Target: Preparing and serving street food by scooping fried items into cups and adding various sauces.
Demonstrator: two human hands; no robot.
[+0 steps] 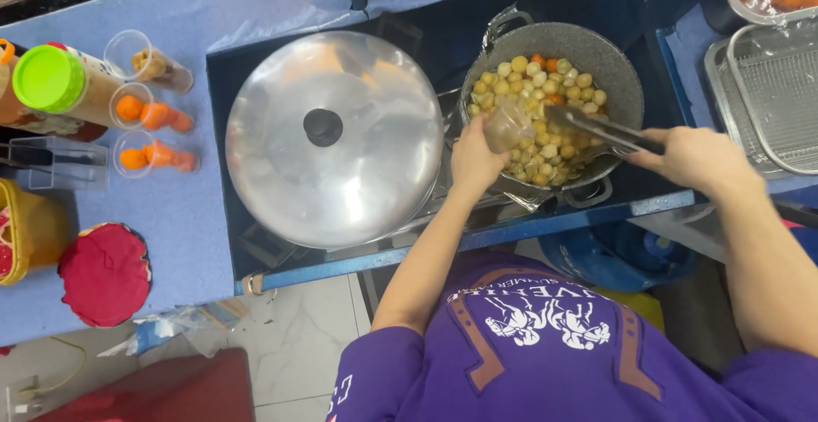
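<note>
Plastic cup [508, 124], grasped by left hand [474, 163], tilts over pan [626, 81]; right hand [694, 158] clenches tongs [601, 128]. Risk: cup slips w/ hot splash.

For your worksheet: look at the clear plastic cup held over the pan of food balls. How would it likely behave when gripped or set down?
The clear plastic cup in the left hand looks thin-walled, so it probably flexes if squeezed. It seems light, holding only a little brownish content. Being tall and narrow, it may tip easily if set down near the pan.
</note>
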